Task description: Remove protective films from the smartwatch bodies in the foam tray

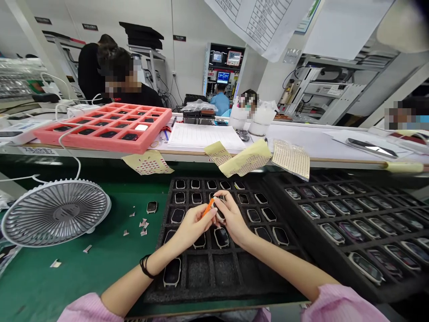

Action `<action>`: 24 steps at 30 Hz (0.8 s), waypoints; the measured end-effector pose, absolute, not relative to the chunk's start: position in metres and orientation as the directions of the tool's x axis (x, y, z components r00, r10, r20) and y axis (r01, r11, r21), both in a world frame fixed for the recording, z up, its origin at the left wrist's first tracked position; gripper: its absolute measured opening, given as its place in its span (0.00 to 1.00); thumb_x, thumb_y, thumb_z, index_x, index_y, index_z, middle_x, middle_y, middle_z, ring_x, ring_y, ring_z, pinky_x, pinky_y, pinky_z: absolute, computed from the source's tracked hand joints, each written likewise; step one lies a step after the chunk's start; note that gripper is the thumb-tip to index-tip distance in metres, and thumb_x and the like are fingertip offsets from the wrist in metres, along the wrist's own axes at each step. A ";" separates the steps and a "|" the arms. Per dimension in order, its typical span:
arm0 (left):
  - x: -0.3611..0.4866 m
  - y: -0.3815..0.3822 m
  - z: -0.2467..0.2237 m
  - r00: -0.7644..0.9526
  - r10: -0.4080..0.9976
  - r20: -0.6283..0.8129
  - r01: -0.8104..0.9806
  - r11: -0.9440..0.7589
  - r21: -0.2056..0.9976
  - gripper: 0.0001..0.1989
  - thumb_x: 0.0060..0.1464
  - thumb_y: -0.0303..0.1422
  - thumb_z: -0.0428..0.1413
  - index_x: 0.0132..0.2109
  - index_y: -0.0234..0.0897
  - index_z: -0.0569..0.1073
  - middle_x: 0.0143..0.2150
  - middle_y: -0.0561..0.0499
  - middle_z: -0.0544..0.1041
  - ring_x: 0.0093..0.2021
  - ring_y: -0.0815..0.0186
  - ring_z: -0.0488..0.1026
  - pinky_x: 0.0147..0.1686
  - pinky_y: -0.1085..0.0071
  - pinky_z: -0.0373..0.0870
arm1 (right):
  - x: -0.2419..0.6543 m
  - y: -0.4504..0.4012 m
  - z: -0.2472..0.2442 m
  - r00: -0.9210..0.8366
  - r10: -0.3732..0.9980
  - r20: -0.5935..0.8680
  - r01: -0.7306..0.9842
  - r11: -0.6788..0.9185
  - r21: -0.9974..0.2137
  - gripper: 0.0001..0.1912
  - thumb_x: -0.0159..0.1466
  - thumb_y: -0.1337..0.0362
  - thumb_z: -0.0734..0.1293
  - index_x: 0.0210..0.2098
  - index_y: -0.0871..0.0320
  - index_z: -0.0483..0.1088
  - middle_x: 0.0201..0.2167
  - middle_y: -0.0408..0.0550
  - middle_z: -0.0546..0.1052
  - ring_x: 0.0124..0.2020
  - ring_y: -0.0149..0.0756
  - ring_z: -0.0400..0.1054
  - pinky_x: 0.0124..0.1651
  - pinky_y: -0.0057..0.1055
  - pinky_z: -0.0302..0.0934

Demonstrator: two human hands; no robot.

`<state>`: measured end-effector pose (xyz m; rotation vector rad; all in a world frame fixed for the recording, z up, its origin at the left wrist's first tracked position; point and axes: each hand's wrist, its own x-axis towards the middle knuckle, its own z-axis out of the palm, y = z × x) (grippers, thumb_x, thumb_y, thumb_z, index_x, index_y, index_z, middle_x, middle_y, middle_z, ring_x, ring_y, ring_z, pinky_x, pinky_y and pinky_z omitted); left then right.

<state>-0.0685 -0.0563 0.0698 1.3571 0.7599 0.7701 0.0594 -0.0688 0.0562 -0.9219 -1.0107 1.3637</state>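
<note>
Over a black foam tray my two hands meet. My left hand pinches a small orange strip. My right hand is closed round a watch case, mostly hidden by the fingers. The orange strip touches the edge of that case. Beneath and around my hands, several rectangular watch cases with dark screens sit in the tray's compartments, one of them a watch case just below my fingers. Another case lies in the front left compartment.
A second foam tray full of watch cases stands at the right. Left are a grey fan, a lone watch and small scraps on the green mat. A pink foam tray rests on the shelf. Other people are beyond it.
</note>
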 end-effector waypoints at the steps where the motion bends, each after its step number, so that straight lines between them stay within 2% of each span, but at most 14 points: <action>1: -0.072 -0.055 0.070 0.541 0.840 -0.047 -0.013 0.065 0.998 0.22 0.51 0.51 0.52 0.27 0.34 0.64 0.15 0.60 0.57 0.14 0.80 0.48 0.14 0.81 0.44 | 0.064 -0.064 0.054 -0.023 0.997 0.068 -0.275 0.059 -0.960 0.17 0.59 0.51 0.65 0.40 0.53 0.57 0.20 0.34 0.62 0.14 0.22 0.53 0.15 0.19 0.48; 3: -0.088 -0.050 0.070 0.501 0.863 -0.067 0.055 0.046 0.997 0.22 0.51 0.51 0.51 0.27 0.34 0.63 0.15 0.60 0.56 0.14 0.79 0.48 0.15 0.81 0.45 | 0.084 -0.047 0.051 0.063 0.991 0.120 -0.102 0.126 -0.987 0.16 0.61 0.49 0.62 0.38 0.53 0.56 0.22 0.35 0.61 0.14 0.21 0.53 0.16 0.20 0.49; 4: -0.100 -0.047 0.069 0.461 0.885 -0.059 0.104 0.013 0.995 0.22 0.51 0.51 0.50 0.27 0.34 0.64 0.16 0.60 0.56 0.15 0.78 0.49 0.17 0.81 0.46 | 0.101 -0.036 0.050 0.128 0.983 0.128 0.055 0.122 -0.991 0.16 0.62 0.48 0.59 0.38 0.53 0.56 0.23 0.35 0.61 0.14 0.22 0.54 0.17 0.21 0.50; 5: -0.115 -0.043 0.067 0.411 0.911 -0.030 0.170 -0.044 0.984 0.22 0.51 0.51 0.51 0.27 0.34 0.64 0.17 0.59 0.57 0.17 0.78 0.51 0.18 0.81 0.47 | 0.121 -0.024 0.049 0.179 0.976 0.123 0.289 0.067 -0.955 0.17 0.62 0.47 0.56 0.38 0.54 0.56 0.23 0.36 0.61 0.15 0.23 0.53 0.17 0.22 0.51; 7: -0.148 -0.037 0.060 0.309 0.951 0.014 0.337 -0.123 0.933 0.23 0.52 0.52 0.50 0.27 0.34 0.64 0.20 0.57 0.59 0.21 0.76 0.54 0.21 0.80 0.50 | 0.165 -0.002 0.046 0.210 0.973 0.092 0.434 -0.008 -0.901 0.16 0.59 0.49 0.60 0.34 0.57 0.60 0.21 0.38 0.63 0.15 0.25 0.53 0.17 0.24 0.48; 8: -0.165 -0.034 0.055 0.286 0.958 -0.016 0.425 -0.112 0.898 0.23 0.52 0.52 0.49 0.27 0.34 0.64 0.20 0.57 0.60 0.21 0.76 0.55 0.22 0.80 0.51 | 0.187 0.008 0.044 0.232 0.969 0.088 0.493 -0.038 -0.869 0.16 0.58 0.50 0.62 0.31 0.58 0.62 0.21 0.40 0.64 0.16 0.26 0.54 0.18 0.24 0.49; 10: -0.195 -0.031 0.044 0.226 0.970 -0.095 0.562 -0.051 0.826 0.25 0.53 0.54 0.46 0.28 0.35 0.65 0.20 0.55 0.61 0.21 0.73 0.58 0.23 0.78 0.53 | 0.224 0.024 0.037 0.295 0.946 0.137 0.603 -0.073 -0.795 0.12 0.59 0.55 0.62 0.30 0.59 0.63 0.26 0.46 0.69 0.24 0.31 0.61 0.26 0.27 0.56; 12: -0.217 -0.030 0.033 0.151 0.978 -0.144 0.674 0.004 0.739 0.25 0.54 0.54 0.44 0.28 0.36 0.65 0.22 0.53 0.66 0.23 0.70 0.62 0.24 0.77 0.53 | 0.247 0.033 0.028 0.333 0.924 0.188 0.693 -0.105 -0.713 0.09 0.61 0.60 0.60 0.32 0.59 0.64 0.34 0.52 0.73 0.33 0.36 0.66 0.37 0.30 0.60; 14: -0.231 -0.030 0.023 0.083 0.983 -0.162 0.774 0.039 0.632 0.23 0.54 0.52 0.43 0.27 0.36 0.64 0.22 0.51 0.68 0.23 0.67 0.64 0.23 0.76 0.51 | 0.256 0.039 0.018 0.331 0.920 0.208 0.760 -0.130 -0.636 0.09 0.62 0.62 0.58 0.35 0.60 0.66 0.38 0.55 0.73 0.38 0.38 0.67 0.43 0.33 0.59; 19: -0.246 -0.028 0.003 -0.007 0.975 -0.221 0.893 0.106 0.437 0.20 0.55 0.47 0.39 0.29 0.37 0.66 0.20 0.50 0.67 0.21 0.64 0.65 0.22 0.75 0.49 | 0.253 0.038 0.006 0.235 0.957 0.170 0.876 -0.133 -0.464 0.10 0.63 0.66 0.59 0.39 0.62 0.69 0.42 0.55 0.73 0.44 0.38 0.67 0.50 0.31 0.57; 22: -0.253 -0.026 -0.006 -0.013 0.968 -0.252 0.910 0.115 0.398 0.20 0.55 0.45 0.39 0.31 0.36 0.67 0.22 0.47 0.70 0.23 0.61 0.68 0.23 0.74 0.51 | 0.249 0.023 0.009 0.252 0.952 0.173 0.921 -0.181 -0.346 0.14 0.63 0.68 0.58 0.46 0.64 0.67 0.49 0.62 0.68 0.53 0.45 0.62 0.55 0.36 0.54; 24: -0.257 -0.026 -0.009 -0.031 0.963 -0.268 0.917 0.134 0.376 0.19 0.55 0.44 0.39 0.32 0.36 0.68 0.23 0.46 0.71 0.24 0.60 0.69 0.23 0.74 0.52 | 0.249 0.012 0.012 0.289 0.948 0.135 0.927 -0.242 -0.287 0.14 0.63 0.68 0.58 0.47 0.66 0.65 0.47 0.67 0.68 0.52 0.52 0.63 0.52 0.42 0.56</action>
